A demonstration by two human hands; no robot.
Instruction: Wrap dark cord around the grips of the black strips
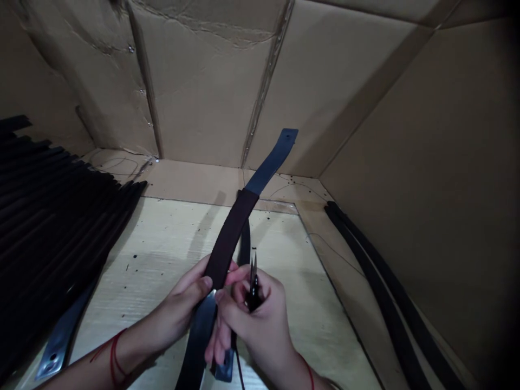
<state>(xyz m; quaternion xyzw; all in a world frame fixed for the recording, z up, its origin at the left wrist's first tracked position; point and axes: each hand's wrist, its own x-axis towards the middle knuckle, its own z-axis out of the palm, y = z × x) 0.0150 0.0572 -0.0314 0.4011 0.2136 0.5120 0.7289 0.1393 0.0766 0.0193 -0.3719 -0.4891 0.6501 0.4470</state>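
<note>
My left hand grips a long leather belt strap, dark brown along its middle, with a blue-grey end rising up and away from me. A small hole shows near that end. My right hand holds small black thread snips with their pointed tips up, close to the strap's edge. The fingers hide most of the snips' handles. Below my hands, the strap's lower length hangs down in a dark loop. A red string circles my left wrist, and a red thread shows at my right wrist.
A stack of several black straps lies along the left side, and a blue-grey strap end pokes from beneath it. More black straps lie at the right. Below is a pale wooden board, with cardboard walls behind. Loose thin threads lie about.
</note>
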